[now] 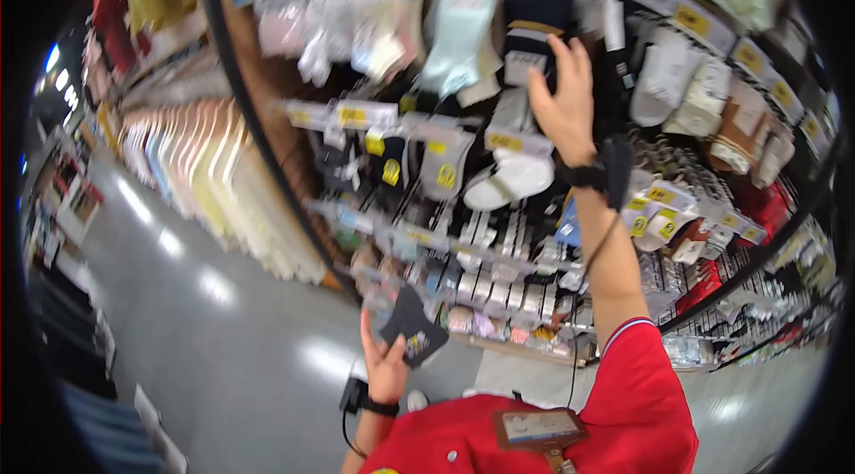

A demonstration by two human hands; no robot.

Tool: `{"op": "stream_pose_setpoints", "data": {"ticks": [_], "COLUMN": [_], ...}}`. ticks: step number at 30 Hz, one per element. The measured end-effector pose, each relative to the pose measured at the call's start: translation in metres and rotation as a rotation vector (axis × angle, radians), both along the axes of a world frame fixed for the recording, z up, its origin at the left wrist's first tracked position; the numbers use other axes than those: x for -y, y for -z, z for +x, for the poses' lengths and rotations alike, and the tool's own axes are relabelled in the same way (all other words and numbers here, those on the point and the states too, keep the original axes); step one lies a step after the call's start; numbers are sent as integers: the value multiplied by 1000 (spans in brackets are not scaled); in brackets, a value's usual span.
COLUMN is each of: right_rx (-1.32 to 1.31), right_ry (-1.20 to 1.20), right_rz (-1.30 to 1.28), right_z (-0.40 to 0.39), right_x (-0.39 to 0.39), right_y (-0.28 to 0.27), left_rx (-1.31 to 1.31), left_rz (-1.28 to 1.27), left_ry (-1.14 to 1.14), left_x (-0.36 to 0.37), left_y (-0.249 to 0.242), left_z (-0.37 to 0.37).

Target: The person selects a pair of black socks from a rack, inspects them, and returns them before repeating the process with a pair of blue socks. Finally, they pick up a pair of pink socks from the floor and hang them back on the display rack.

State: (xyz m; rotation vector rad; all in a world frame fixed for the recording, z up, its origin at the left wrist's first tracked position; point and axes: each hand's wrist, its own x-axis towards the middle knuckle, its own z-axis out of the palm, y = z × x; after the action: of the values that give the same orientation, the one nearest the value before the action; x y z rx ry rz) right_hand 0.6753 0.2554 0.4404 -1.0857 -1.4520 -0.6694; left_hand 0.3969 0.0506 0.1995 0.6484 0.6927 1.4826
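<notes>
My left hand [387, 374], low in the view, grips a dark grey flat cloth item [414, 330] with small yellowish print. It looks like a folded sock, but its exact kind is blurred. My right hand [567, 105] is raised in front of the sock rack, fingers apart, with nothing seen in it. Closest to its fingertips hang dark socks [539, 11] with a white label. Pale mint socks [459, 24] hang to the left of these, and white socks [512, 182] hang below the hand. Grey socks [663, 73] are on the right.
Price tags [365, 113] line the rack's rows. A dark curved rack frame [258, 131] runs down its left side. Pale garments [223, 171] hang further left over the grey floor [191, 340]. A cable [601, 251] trails from my right wrist, and a badge [539, 428] hangs at my chest.
</notes>
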Motion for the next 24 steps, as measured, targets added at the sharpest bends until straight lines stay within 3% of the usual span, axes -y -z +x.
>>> {"op": "stream_pose_setpoints", "data": {"ticks": [2,4,5,7,8,10,11,13,16,17,19,21,23,24], "right_rx": [-33,-225,-193,89,135,-1,34,12,-34,-190,-192,-355,-628,-617], "right_ry": [-298,-768,-889,-894,-1016,-1172,-1089,-1040,-870,-943,-778,-754,-935,-901], "right_rz": [-156,-632,-806,-1254,-1158,-1384,-1479,-1352,-1217,-1115,-901,-729,-475,-402], "right_z": [-27,-51,-55,-67,-72,-83,-84,-81,-64,-58,-37,-18,-8,1], "right_x": [40,75,82,104,114,127,127,129,123,118,107,91,67,54], "right_y": [26,62,90,126,155,185,196,203,162,149,106,73,42,28], "left_rx": [15,59,94,125,156,99,46,-17,-54,-99,-96,-81,-61,-46], "left_rz": [-39,-33,-22,-32,-29,-5,27,36,-47,-65,-79,-56,-85,-78], "left_ry": [-15,10,35,43,62,93,116,128,149,172,211,224,243,244], "left_x": [2,0,0,-1,-2,-3,-4,-4,0,0,1,1,1,1], "left_y": [-6,-8,-6,-13,-16,-9,-6,-5,-3,-3,4,8,13,13], "left_z": [-1,-2,-1,5,8,9,10,13,12,8,4,5,3,4]}}
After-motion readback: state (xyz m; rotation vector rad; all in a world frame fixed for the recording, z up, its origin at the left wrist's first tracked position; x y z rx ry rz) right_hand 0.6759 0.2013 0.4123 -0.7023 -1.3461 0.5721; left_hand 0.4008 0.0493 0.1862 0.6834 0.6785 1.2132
